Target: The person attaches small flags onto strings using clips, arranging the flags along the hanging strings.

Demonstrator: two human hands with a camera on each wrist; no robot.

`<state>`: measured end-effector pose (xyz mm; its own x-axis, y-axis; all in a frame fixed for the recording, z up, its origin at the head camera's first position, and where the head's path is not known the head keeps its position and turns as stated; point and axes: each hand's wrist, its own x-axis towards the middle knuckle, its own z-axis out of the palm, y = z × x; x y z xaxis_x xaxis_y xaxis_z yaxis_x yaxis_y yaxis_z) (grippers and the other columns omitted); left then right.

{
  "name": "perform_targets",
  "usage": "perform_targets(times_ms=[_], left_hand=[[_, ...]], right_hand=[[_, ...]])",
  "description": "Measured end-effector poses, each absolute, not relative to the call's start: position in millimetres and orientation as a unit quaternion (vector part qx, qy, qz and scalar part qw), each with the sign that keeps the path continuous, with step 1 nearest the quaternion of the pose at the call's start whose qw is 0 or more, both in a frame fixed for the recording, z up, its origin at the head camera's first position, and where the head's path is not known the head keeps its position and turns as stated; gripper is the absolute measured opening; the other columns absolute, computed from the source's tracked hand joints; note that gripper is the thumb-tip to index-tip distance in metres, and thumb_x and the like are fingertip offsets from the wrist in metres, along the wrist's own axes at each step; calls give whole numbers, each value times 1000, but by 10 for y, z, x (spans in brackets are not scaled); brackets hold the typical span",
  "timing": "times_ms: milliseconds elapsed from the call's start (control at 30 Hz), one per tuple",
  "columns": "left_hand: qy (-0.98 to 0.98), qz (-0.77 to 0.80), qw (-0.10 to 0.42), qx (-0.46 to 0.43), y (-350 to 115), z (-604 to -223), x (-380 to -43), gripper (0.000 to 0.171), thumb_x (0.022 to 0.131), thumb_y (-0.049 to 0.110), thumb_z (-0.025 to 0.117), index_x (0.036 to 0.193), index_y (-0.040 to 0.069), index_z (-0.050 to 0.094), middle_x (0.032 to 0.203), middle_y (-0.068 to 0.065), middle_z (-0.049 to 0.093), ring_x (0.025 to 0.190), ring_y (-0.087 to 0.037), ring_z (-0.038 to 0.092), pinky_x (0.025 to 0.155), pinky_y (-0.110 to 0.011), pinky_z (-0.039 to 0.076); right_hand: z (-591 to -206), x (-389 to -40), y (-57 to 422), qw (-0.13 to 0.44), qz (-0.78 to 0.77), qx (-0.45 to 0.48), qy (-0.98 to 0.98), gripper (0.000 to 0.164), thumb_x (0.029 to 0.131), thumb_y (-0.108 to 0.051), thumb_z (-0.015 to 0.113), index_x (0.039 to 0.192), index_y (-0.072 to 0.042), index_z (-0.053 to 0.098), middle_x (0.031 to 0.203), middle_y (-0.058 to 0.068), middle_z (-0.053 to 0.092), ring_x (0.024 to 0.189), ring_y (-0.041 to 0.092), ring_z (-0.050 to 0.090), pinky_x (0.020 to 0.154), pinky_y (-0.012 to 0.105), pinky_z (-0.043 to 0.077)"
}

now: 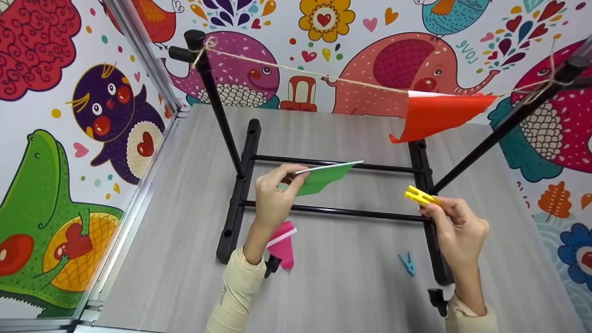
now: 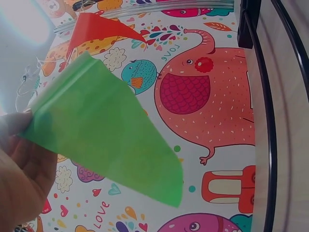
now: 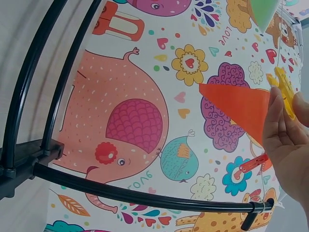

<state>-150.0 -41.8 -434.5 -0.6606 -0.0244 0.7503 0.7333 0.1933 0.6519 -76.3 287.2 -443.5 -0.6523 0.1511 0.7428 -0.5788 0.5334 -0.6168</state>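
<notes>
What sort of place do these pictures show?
Probably an indoor booth set up for handwork: walls printed with cartoon animals, a silvery metal rail at the left corner, and a wood-look surface bearing a black stand strung with twine.

Head view from above, forward-down

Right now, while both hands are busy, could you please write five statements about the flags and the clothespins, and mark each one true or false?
1. The left hand holds the green flag. True.
2. The blue clothespin lies on the table. True.
3. The right hand pinches the blue clothespin. False: it pinches the yellow clothespin.
4. The red flag hangs from the string. True.
5. All the flags hang from the string. False: the green flag is held in hand and the pink flag lies on the table.
</notes>
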Motion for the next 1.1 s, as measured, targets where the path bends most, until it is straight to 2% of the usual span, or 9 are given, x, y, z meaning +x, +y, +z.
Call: perform_targets(times_ms=[167, 400, 533, 633, 733, 833, 967, 1100], left_hand=[[-697, -583, 333, -253, -422, -4348, -1503, 7, 93, 3, 77, 92, -3, 73, 82, -10, 75, 64, -19, 67, 62, -26, 56], [-697, -579, 338, -255, -418, -4335, -1510, 7, 88, -6, 77, 93, -2, 74, 82, -10, 75, 63, -20, 68, 60, -26, 57], [-700, -579, 334, -253, -422, -4333, -1517, 3, 92, 0, 76, 93, -2, 74, 82, -9, 75, 63, -19, 68, 60, -26, 56], [-699, -580, 335, -252, -422, -4324, -1522, 12, 96, 9, 74, 94, -3, 74, 83, -9, 75, 64, -18, 67, 61, -25, 56], [-696, -580, 341, -250, -417, -4303, -1526, 16, 98, 13, 74, 93, -3, 74, 83, -9, 75, 64, -18, 66, 61, -25, 55], [-696, -578, 347, -246, -407, -4281, -1534, 13, 96, 10, 75, 93, -3, 73, 82, -10, 74, 63, -19, 66, 60, -27, 55], [-699, -576, 354, -234, -387, -4242, -1548, 5, 92, 0, 76, 94, -3, 72, 82, -10, 74, 63, -20, 66, 59, -30, 55], [-698, -579, 355, -225, -368, -4184, -1560, 8, 89, -5, 75, 94, -2, 70, 83, -10, 74, 64, -20, 66, 61, -30, 55]], right_hand=[[-4431, -769, 2871, 397, 460, 136, -783, 14, 84, 13, 78, 89, 19, 67, 86, -4, 74, 77, -5, 70, 71, 11, 53], [-4418, -787, 2882, 397, 465, 140, -779, 11, 83, 18, 76, 90, 18, 67, 85, 4, 76, 76, -3, 71, 70, 12, 54], [-4390, -789, 2881, 396, 458, 142, -783, 14, 80, 23, 74, 91, 18, 68, 85, 10, 76, 77, -3, 71, 69, 12, 54], [-4361, -798, 2880, 401, 451, 144, -784, 12, 82, 21, 74, 92, 17, 68, 84, 12, 76, 76, -3, 71, 68, 12, 54], [-4333, -809, 2880, 406, 446, 144, -785, 9, 85, 16, 76, 91, 17, 69, 83, 10, 76, 76, -4, 70, 67, 11, 53], [-4309, -821, 2882, 411, 443, 139, -785, 9, 86, 13, 76, 90, 16, 69, 84, 4, 76, 76, -5, 69, 66, 10, 52], [-4273, -847, 2880, 413, 446, 133, -783, 9, 83, 18, 76, 89, 16, 69, 84, 3, 76, 75, -6, 69, 67, 10, 52], [-4199, -888, 2864, 412, 445, 131, -784, 14, 79, 25, 73, 89, 16, 69, 84, 2, 76, 75, -5, 69, 68, 11, 53]])
